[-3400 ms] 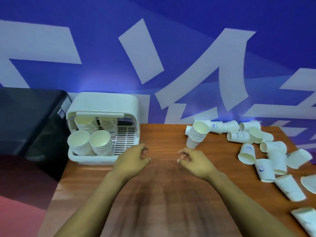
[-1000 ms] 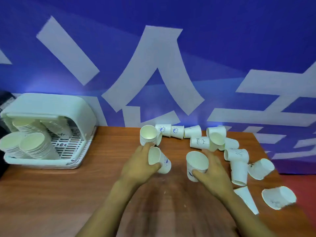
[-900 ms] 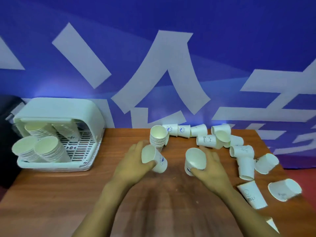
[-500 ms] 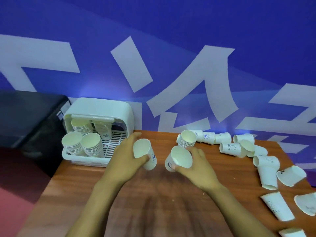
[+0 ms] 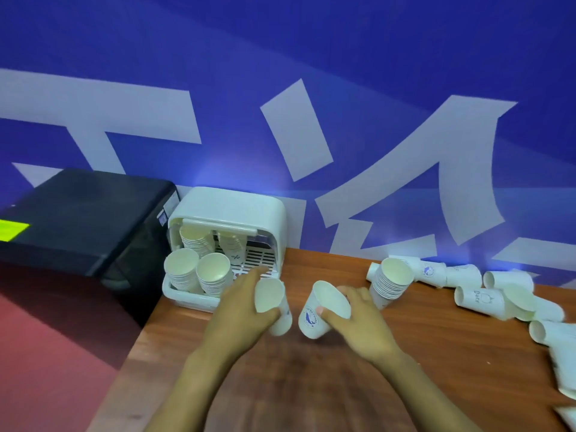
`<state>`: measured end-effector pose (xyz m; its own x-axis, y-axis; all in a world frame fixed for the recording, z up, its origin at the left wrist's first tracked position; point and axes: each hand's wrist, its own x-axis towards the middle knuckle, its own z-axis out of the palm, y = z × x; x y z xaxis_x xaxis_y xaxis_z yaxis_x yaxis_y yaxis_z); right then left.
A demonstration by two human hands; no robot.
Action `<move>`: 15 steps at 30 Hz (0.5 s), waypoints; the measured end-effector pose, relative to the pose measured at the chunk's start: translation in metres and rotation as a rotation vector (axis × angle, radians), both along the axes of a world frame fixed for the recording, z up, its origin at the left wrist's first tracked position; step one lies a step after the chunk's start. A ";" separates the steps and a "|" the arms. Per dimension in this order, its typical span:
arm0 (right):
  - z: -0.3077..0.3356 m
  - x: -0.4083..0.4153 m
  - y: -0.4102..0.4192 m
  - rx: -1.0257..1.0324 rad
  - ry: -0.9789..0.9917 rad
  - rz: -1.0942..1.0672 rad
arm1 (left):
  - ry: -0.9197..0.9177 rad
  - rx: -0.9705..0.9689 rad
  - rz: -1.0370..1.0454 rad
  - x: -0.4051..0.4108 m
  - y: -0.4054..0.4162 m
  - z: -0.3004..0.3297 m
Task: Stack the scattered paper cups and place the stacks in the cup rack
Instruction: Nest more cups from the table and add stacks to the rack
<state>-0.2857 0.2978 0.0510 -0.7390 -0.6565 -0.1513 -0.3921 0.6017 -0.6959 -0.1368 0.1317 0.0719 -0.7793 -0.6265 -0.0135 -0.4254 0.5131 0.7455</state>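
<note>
My left hand (image 5: 240,313) grips a white paper cup (image 5: 271,299) just in front of the white cup rack (image 5: 230,213), mouth toward me. My right hand (image 5: 358,322) holds a second white cup (image 5: 321,310) with a blue logo, tilted, a little to the right of the first. The two cups are apart. The rack holds several stacks of cups (image 5: 199,274). A leaning stack of cups (image 5: 391,283) stands on the wooden table (image 5: 311,385) right of my right hand. Loose cups (image 5: 477,299) lie scattered toward the right edge.
A black box-like unit (image 5: 78,219) sits left of the rack, off the table. The blue wall with white lettering runs right behind the table. More loose cups (image 5: 558,341) lie along the table's right edge. Red floor shows at the lower left.
Both hands picked up one cup each from the scattered pile and carried them left toward the rack. The view has swung left with them.
</note>
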 end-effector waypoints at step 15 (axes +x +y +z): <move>0.015 0.087 -0.171 -0.162 0.078 0.063 | 0.023 -0.085 0.133 0.083 -0.166 0.004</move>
<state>-0.1990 0.1269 0.0664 -0.7012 -0.7128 0.0167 -0.4820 0.4566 -0.7478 -0.0536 -0.0341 0.0757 -0.6891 -0.7221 0.0610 -0.4772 0.5154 0.7118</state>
